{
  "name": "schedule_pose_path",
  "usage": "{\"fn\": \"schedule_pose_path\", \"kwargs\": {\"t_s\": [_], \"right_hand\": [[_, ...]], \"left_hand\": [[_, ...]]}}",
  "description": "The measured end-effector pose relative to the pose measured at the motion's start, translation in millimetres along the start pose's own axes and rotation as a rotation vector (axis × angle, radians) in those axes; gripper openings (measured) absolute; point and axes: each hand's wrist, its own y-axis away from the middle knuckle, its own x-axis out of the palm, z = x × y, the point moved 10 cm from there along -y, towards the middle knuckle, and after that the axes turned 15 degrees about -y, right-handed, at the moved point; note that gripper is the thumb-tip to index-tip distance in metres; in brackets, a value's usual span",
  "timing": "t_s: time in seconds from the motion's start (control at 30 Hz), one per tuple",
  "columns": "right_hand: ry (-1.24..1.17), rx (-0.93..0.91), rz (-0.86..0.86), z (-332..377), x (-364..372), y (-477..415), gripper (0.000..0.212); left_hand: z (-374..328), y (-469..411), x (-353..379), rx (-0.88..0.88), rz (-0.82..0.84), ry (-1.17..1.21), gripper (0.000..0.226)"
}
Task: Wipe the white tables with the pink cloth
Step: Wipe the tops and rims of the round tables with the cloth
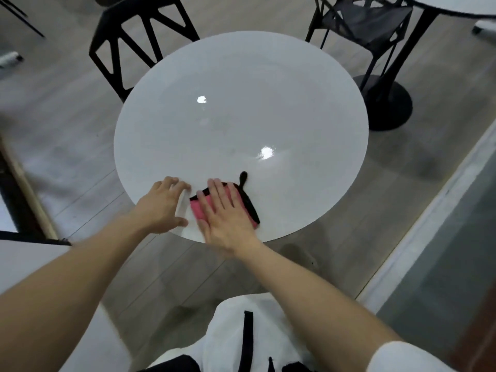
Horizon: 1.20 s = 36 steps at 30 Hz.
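A round white table (241, 108) fills the middle of the view. Near its front edge lies the pink cloth (198, 210) with a black trim and a black loop. My right hand (224, 213) lies flat on top of the cloth, fingers spread, pressing it to the tabletop. My left hand (163, 204) rests on the table's front left rim just beside the cloth, fingers curled over the edge, holding nothing.
A black chair (139, 41) stands behind the table at the left, another black chair (362, 25) at the back right. A second white table (456, 6) on a black pedestal base (386, 103) sits at the top right. Another white surface (26, 264) lies at the left.
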Motion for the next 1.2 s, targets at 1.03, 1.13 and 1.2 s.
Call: {"fn": "schedule_pose_path", "kwargs": {"t_s": [1.03,1.13,1.2], "right_hand": [[0.1,-0.061,-0.003,-98.5,-71.2,0.8,0.069],[0.084,0.384,-0.173,-191.8,-117.0,37.5,0.073],[0.084,0.631,-0.318,-204.1,-115.5,58.1,0.074]], "left_hand": [[1.1,-16.8,-34.0,0.126,-0.098,-0.176,0.096],[0.8,-17.0,-44.6,0.243,-0.12,-0.202,0.096],[5.3,-17.3,-46.8,0.326,-0.117,-0.219,0.096]]}}
